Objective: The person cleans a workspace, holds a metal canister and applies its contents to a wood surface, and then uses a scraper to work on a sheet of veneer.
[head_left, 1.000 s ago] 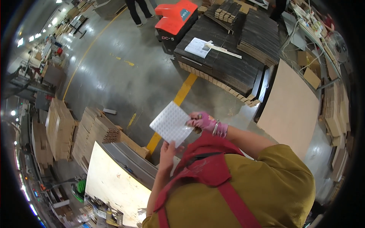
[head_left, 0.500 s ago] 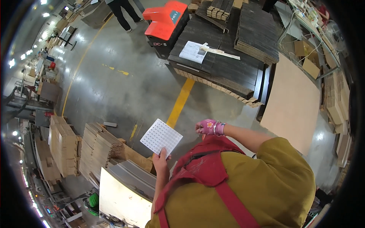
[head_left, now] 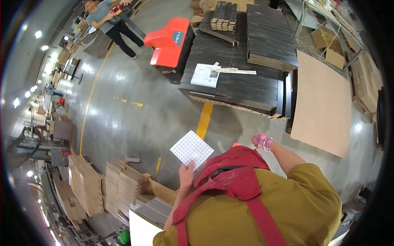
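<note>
A white sheet of small round stickers [head_left: 192,150], printed in rows, is pinched at its lower corner by my left hand [head_left: 187,174]. The thumb lies on top of the sheet, and its printed face is turned up. My right hand [head_left: 262,142], in a pink flowered glove with bare fingertips, hangs out to the right above the floor. Its fingers look loosely apart and slightly blurred, with nothing seen in them. Ahead of both hands is a pallet stack of dark boards [head_left: 234,88], with a paper form [head_left: 206,75] and a pale strip [head_left: 234,71] lying on top.
A red and black pallet truck [head_left: 170,45] stands against the dark stack, with a person [head_left: 117,26] at its handle. To the right leans or lies a large tan panel [head_left: 322,104]. Stacked cardboard [head_left: 123,188] and pale board stacks [head_left: 85,184] stand at the left.
The view has shifted, bringing more of the person at the pallet truck into sight. My right hand has swung out to the right, away from my body. The left hand still holds the sticker sheet.
</note>
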`<state>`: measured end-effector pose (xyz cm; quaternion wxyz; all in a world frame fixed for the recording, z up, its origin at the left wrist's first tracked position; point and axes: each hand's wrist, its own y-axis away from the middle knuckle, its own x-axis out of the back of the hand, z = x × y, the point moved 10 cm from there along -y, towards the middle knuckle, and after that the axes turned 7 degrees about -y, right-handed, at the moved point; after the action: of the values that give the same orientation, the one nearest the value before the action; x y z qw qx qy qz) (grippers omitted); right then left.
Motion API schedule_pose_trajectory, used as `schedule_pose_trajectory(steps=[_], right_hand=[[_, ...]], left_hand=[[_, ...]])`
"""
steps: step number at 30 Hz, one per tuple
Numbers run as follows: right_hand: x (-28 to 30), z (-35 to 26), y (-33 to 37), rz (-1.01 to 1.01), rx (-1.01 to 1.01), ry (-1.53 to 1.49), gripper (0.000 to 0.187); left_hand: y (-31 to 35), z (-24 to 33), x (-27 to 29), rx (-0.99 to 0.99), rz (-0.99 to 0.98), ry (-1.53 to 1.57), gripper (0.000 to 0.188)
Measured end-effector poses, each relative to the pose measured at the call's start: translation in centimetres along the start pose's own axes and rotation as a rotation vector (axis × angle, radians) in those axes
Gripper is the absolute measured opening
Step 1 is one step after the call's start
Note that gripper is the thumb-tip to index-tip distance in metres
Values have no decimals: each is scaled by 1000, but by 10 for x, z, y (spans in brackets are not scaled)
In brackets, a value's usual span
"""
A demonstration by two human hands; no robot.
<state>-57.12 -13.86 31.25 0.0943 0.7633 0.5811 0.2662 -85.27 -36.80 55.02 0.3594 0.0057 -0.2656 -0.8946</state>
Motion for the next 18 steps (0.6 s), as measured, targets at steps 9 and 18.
schedule_pose_trajectory(steps=[9,18], right_hand=[[6,92,71,198,-589,-372,19],[2,35,-1,130,-229,-755,23]], left_hand=[[-27,52,9,-60,72,-42,20],[-57,66,4,-54,58,-102,18]])
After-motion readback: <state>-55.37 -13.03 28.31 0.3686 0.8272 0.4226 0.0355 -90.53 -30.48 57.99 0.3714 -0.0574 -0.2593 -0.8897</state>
